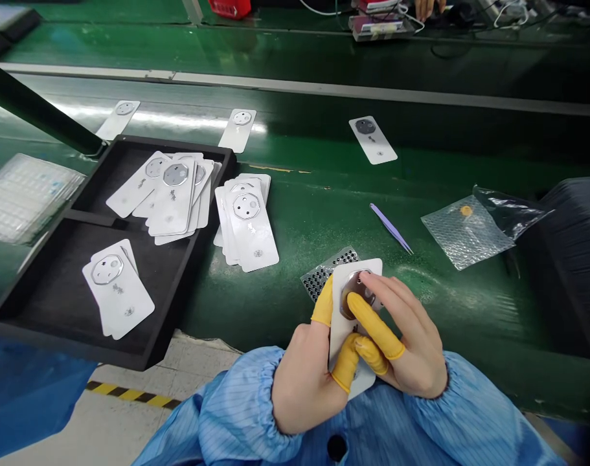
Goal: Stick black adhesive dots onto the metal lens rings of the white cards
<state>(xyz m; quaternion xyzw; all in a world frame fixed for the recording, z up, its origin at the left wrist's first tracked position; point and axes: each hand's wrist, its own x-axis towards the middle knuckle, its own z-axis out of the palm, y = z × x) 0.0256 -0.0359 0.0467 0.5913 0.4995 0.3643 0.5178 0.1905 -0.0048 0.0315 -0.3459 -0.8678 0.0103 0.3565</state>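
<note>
Green, glossy tabletop (324, 194) carries a matte black tray (42, 294) of flat cards, far left. Near centre, the left hand (304, 375) has its grip closed on a white card (367, 266). The right hand (411, 343), in yellow rubbery finger cots, pinches the card's round metallic disc (353, 289). Even, centred pressure seems wisest.
</note>
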